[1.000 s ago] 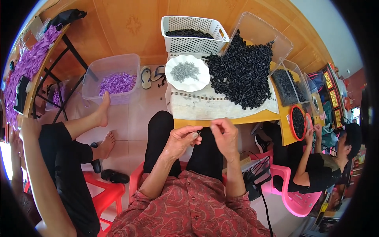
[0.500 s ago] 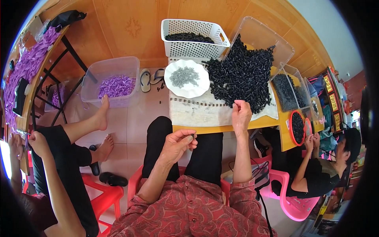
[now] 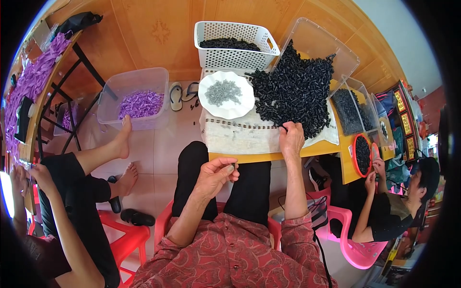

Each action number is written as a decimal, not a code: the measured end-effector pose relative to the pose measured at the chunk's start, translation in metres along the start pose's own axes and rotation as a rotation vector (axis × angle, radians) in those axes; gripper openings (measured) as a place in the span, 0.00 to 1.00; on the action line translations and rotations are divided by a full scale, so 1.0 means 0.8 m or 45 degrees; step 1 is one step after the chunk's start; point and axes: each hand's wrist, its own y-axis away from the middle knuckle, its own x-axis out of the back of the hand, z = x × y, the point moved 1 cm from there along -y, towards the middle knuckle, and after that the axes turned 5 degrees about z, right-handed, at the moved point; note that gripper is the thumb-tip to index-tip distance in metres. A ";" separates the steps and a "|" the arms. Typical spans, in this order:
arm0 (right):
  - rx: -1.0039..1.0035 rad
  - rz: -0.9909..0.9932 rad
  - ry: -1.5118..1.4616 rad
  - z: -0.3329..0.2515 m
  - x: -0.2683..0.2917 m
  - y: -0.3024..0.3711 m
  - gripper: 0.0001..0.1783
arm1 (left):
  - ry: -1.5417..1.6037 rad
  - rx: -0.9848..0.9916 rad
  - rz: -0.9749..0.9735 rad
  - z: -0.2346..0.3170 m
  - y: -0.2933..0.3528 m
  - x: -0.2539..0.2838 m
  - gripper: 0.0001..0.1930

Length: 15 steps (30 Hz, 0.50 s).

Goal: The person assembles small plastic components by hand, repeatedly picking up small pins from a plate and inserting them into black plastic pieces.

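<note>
Over my lap, just off the table's front edge, my left hand is closed, thumb against curled fingers. A small dark piece shows between its fingertips; its exact kind is hidden. My right hand reaches to the near edge of a big heap of short black tubular pieces. Its bent fingers touch that edge, and whatever lies between the fingertips cannot be made out. Left of the heap, a white scalloped plate bears small clear-grey pieces. A white cloth lies beneath.
Behind the plate stands a white perforated basket of black pieces. A clear bin lies tipped behind the heap. At right, a co-worker handles pieces by a red-rimmed bowl. At left, another person sits near a tub of purple pieces.
My right hand has shifted slightly left and its fingers have spread a little along the heap's edge. My left hand stays nearly in place. The right co-worker's hands have moved apart.
</note>
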 end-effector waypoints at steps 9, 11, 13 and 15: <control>0.047 0.061 -0.169 0.013 0.000 0.014 0.05 | -0.008 0.009 0.000 -0.001 0.001 0.001 0.11; 0.046 0.083 -0.247 0.015 0.000 0.021 0.05 | -0.010 0.004 -0.001 -0.001 0.001 0.001 0.11; 0.040 0.089 -0.436 0.016 -0.002 0.028 0.07 | 0.001 0.017 -0.001 -0.002 0.001 0.000 0.11; -0.062 -0.001 -0.599 0.017 -0.004 0.036 0.07 | -0.002 0.024 -0.008 -0.005 0.000 0.000 0.11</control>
